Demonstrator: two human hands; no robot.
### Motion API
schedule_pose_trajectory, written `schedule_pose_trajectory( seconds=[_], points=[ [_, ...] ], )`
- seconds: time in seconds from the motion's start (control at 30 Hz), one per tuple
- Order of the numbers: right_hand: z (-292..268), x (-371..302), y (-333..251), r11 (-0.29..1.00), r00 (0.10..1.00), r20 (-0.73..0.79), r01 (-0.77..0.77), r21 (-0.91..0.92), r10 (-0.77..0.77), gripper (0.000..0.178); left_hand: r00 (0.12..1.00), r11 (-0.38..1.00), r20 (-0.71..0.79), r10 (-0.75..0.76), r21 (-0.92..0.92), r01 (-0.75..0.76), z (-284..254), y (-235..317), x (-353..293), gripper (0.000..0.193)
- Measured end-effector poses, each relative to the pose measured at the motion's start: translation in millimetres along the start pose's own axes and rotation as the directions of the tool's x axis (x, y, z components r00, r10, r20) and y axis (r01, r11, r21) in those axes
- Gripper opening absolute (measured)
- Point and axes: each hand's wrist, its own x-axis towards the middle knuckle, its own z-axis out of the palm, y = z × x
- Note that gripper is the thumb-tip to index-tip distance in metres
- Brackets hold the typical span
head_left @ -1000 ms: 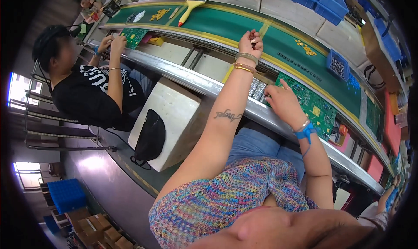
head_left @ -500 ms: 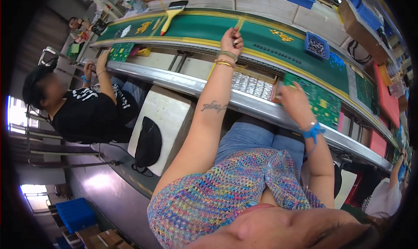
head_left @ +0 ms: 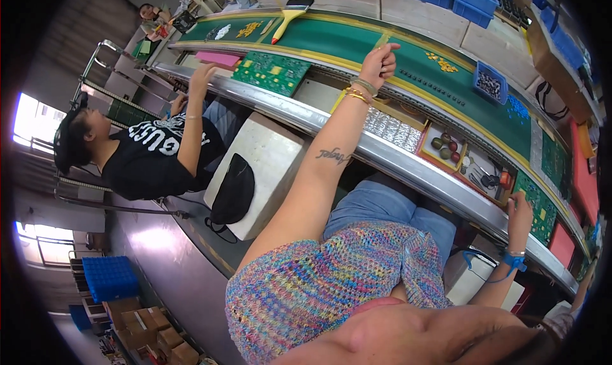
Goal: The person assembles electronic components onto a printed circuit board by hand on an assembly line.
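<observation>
One green board (head_left: pixel 540 213) now sits farther right, baring a tray (head_left: pixel 462 158); work seems shifted along! | right hand (head_left: pixel 519 213) at its edge, grip unclear | left hand (head_left: pixel 380 65) curled over the belt (head_left: pixel 341 45), any pinch unclear

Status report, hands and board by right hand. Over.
Left hand half-curled over green belt. Right hand at edge of circuit board. No obstacle visible between.
</observation>
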Motion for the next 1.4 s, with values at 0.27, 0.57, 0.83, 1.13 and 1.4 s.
schedule_pose_trajectory(
  seconds=[0.27,0.57,0.83,1.13,1.4],
  points=[
    [-6.1,-18.4,49.4,0.995,0.99,-0.112,-0.084,0.058,0.09,0.013,0.899,-0.4,-0.139,0.414,0.86,0.317,-56.1,97.6,-60.3,0.028],
    [11.3,16.7,-27.2,0.9,0.982,-0.168,0.145,0.41,-0.082,0.019,0.575,-0.564,-0.695,0.432,0.289,0.773,-210.2,196.8,-119.3,0.036],
    [15.5,18.1,-66.4,0.767,0.979,-0.106,0.204,0.608,-0.176,0.017,0.812,-0.754,-0.543,0.213,0.437,0.49,-114.9,138.8,-127.7,0.035],
    [24.0,25.4,-75.5,0.629,0.993,0.04,0.039,0.777,-0.11,0.02,0.966,-0.803,-0.167,-0.198,0.593,-0.062,14.3,44.3,-149.8,0.048],
    [16.7,16.2,-62.0,0.651,0.99,0.135,-0.081,0.755,-0.034,0.015,0.841,0.41,0.135,-0.524,0.905,0.11,52.5,6.0,-96.9,0.034]
  ],
)
